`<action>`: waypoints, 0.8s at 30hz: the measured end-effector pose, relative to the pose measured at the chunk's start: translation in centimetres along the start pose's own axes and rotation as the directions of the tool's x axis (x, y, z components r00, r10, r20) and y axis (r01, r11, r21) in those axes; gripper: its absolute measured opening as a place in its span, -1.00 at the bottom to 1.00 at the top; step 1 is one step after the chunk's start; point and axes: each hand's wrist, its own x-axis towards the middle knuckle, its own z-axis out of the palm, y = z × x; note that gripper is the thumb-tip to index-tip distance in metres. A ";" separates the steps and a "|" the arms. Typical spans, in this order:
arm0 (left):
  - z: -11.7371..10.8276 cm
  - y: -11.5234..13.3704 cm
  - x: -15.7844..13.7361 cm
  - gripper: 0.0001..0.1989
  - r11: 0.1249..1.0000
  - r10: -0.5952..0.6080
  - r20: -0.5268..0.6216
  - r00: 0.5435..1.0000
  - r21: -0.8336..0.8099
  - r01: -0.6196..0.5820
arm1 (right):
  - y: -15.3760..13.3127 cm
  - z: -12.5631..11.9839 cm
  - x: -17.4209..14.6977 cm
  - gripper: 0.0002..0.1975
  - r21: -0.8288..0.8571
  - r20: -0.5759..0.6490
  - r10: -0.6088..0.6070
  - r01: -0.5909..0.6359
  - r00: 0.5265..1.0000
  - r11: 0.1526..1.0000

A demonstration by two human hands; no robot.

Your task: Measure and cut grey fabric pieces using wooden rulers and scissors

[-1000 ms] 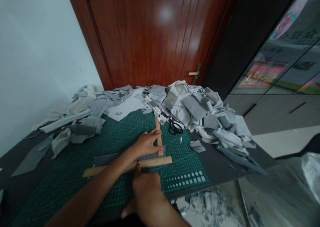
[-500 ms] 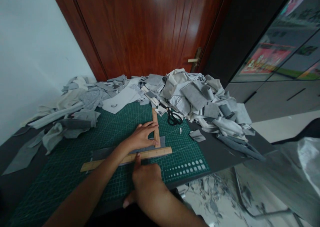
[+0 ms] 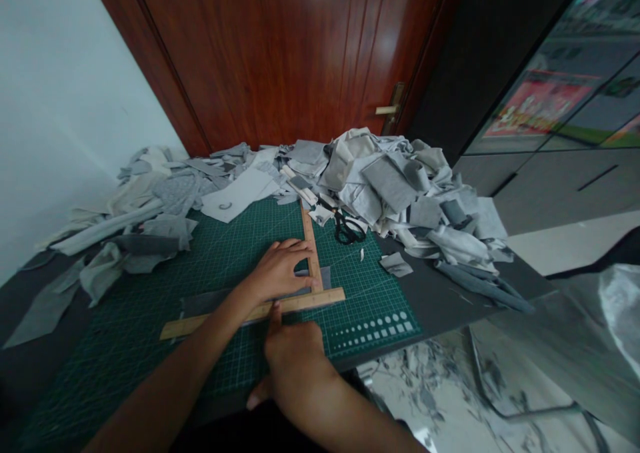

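Note:
A long wooden ruler (image 3: 330, 296) lies crosswise over a strip of thin grey fabric (image 3: 203, 304) on the green cutting mat (image 3: 240, 240). A second wooden ruler (image 3: 309, 230) runs away from me, its near end meeting the long ruler's far edge. My left hand (image 3: 281, 270) has its fingertips and thumb on this second ruler, closed against its left side. My right hand (image 3: 295, 350) presses the long ruler down with its index finger. Its other fingers are curled and partly hidden, and its thumb sticks out near the table edge. My left forearm covers part of the long ruler.
Black-handled scissors (image 3: 349, 228) lie right of the second ruler. A large heap of grey and white fabric scraps (image 3: 390, 186) fills the back right, with more scraps (image 3: 170, 193) at the back left. A door (image 3: 280, 53) stands behind the table. Scraps litter the floor (image 3: 400, 386).
The second ruler has tilted slightly, its far end going left and its near end coming up to the long ruler. My left hand moved slightly with it. My right hand stays put.

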 end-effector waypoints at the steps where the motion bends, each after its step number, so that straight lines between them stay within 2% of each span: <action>1: 0.1 0.0 0.0 -0.47 1.000 0.001 -0.006 1.000 0.005 -0.001 | 0.0 0.0 0.0 0.42 -0.001 0.005 -0.003 0.003 1.000 1.000; 5: 0.6 -0.1 -0.1 -0.33 1.000 0.005 0.008 1.000 0.029 -0.005 | 0.2 0.4 0.3 0.40 0.007 0.007 -0.020 0.020 1.000 1.000; 10: 1.0 0.0 -0.1 -0.32 0.998 -0.006 0.030 1.000 0.058 0.004 | 0.2 0.9 0.7 0.37 0.046 -0.019 -0.031 0.032 0.999 0.998; 19: 1.1 0.1 0.1 -0.31 0.999 -0.024 0.040 0.999 0.022 0.023 | 0.1 0.1 -0.1 0.41 0.031 -0.035 -0.025 0.026 0.999 0.999; 24: 1.0 0.4 0.1 -0.33 0.999 -0.025 0.048 0.999 0.028 0.023 | 0.2 0.6 0.1 0.41 -0.009 -0.038 -0.029 0.029 0.999 1.000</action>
